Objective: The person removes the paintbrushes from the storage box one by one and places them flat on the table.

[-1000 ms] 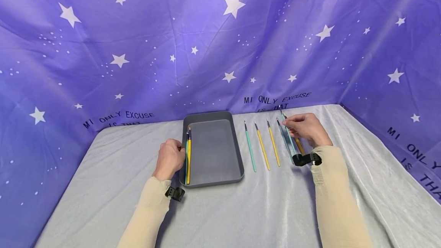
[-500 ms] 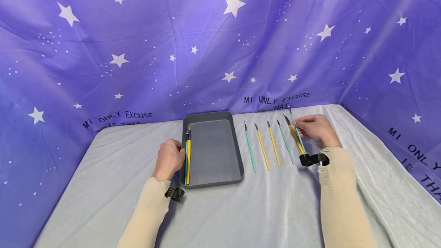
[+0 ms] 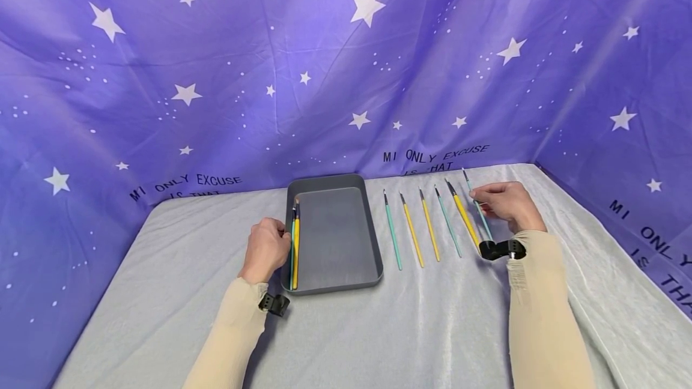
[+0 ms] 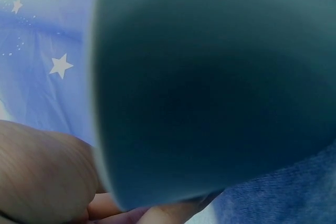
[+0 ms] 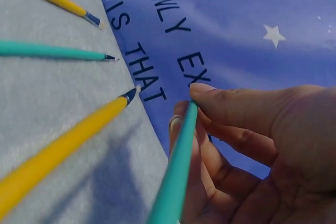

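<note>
My right hand (image 3: 510, 204) pinches a teal paintbrush (image 3: 481, 209) between thumb and fingers, bristles pointing away, at the right end of a row of brushes. The right wrist view shows its teal handle (image 5: 177, 169) running down from the fingertips. Just left of it lies a thick yellow paintbrush (image 3: 463, 212). My left hand (image 3: 266, 250) grips the left wall of a grey tray (image 3: 373, 239). A teal and a yellow paintbrush (image 3: 297, 245) lie side by side in the tray along that wall. The tray's dark surface (image 4: 210, 103) fills most of the left wrist view.
Between tray and right hand, a teal brush (image 3: 393, 233), two yellow brushes (image 3: 412, 233) and another teal brush (image 3: 449, 224) lie spaced apart on the grey cloth (image 3: 346, 341). A purple star-patterned curtain (image 3: 270, 77) hangs behind and at the sides.
My right hand has moved right with the teal paintbrush, passing over the thick yellow one, which is now uncovered to the left of the hand. The left hand and tray stay put.
</note>
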A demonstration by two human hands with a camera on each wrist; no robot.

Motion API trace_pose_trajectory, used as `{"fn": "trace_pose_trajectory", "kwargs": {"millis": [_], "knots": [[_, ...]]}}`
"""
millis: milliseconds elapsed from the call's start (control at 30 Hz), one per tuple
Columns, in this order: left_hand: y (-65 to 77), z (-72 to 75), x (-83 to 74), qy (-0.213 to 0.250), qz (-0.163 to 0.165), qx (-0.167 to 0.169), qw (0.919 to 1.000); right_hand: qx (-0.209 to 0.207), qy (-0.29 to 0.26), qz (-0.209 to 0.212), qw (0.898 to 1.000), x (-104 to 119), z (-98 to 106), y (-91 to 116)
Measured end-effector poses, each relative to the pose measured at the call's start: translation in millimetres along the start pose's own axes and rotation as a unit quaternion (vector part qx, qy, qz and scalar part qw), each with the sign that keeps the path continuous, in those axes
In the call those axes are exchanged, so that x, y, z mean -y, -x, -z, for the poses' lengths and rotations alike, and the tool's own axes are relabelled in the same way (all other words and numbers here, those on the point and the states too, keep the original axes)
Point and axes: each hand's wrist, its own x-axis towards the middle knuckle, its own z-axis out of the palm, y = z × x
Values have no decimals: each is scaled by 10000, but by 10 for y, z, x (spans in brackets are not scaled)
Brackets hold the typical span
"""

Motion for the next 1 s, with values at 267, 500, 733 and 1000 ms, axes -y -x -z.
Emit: {"fn": "trace_pose_trajectory", "kwargs": {"millis": [267,500,733,1000], "knots": [[-1,-3,1,-15,-3,27,10000,92,162,-123,9998,-117,74,-72],[-4,-5,0,-48,-30,-8,10000,21,230,-174,9996,-186,96,-111],[-19,-6,3,-71,-57,-44,9999,-149,438,-158,9988,-235,64,-154],[-8,-13,-1,-71,-14,-32,10000,-308,650,-233,9971,-305,38,-187]]}}
